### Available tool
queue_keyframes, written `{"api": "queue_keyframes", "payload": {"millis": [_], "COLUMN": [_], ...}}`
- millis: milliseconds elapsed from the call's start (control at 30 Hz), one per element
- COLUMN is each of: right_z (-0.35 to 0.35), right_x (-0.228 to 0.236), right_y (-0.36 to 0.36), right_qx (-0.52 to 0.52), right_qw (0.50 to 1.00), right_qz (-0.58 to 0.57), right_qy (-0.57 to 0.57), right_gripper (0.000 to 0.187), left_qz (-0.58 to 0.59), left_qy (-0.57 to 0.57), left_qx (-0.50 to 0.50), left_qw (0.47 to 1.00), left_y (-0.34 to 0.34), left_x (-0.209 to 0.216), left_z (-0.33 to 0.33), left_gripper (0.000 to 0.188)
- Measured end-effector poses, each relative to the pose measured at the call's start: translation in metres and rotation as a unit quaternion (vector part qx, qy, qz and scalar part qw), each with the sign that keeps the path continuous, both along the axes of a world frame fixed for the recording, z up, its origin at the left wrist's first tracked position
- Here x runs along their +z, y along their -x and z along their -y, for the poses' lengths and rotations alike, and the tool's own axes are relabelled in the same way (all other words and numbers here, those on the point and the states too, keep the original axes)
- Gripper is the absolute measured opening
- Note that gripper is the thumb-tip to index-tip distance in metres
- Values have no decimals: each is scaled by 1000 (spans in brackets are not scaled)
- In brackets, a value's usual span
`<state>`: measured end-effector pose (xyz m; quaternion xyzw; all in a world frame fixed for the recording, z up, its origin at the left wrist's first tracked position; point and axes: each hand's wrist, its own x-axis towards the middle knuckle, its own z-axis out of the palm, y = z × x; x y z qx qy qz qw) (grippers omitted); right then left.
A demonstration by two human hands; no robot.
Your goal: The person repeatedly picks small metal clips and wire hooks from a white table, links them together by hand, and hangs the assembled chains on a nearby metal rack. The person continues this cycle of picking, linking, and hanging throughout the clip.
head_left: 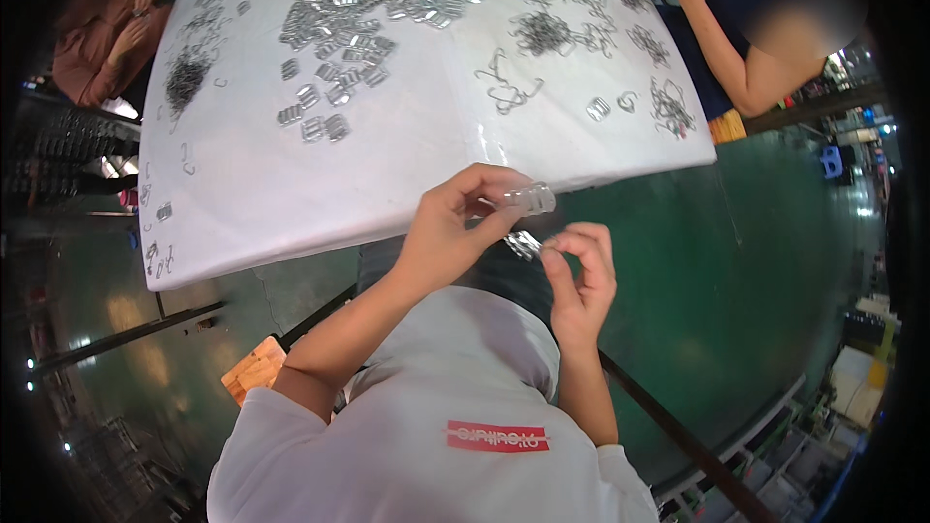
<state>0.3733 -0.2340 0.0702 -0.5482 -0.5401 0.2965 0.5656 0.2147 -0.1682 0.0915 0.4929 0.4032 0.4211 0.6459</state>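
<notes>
The clear buckle sits pinched in the left hand just off the table edge; the right hand pinches a small metal clip below it. Both look light, stiff and slick (best gripped by the edges). More clips litter the table.

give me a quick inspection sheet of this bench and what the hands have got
surface: white table, covered with a glossy sheet
job's things: clear plastic buckle in left hand; small metal clip pinched by right hand
clutter: heap of metal buckles, wire hooks, dark wire piles
grippers: both hands closed on parts, below the table edge
cables: nothing seen
surroundings: green floor; two other people at the far side
</notes>
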Motion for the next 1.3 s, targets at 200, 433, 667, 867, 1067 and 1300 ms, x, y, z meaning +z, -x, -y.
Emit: {"api": "queue_keyframes", "payload": {"millis": [200,433,667,867,1067,1300], "right_z": [-2,-2,0,-17,-98,-265], "right_x": [6,13,10,15,32,3], "right_y": [5,7,0,-20,-22,97], "right_qx": [4,13,64,216,272,359], "right_qw": [999,999,997,968,926,893], "right_qz": [20,25,28,84,178,263], "right_qy": [-30,-28,30,93,194,60], "right_gripper": [9,8,10,15,16,13], "left_qz": [-23,-64,-86,-104,-54,-73], "left_qy": [-92,-162,-254,-275,-311,-358], "left_qx": [49,57,0,-96,-99,-87], "left_qw": [994,983,963,951,944,927], "left_y": [1,5,10,28,38,42], "left_x": [7,12,15,12,-20,-62], "left_z": [22,29,13,5,3,-2], "left_gripper": [24,24,23,21,21,21]}}
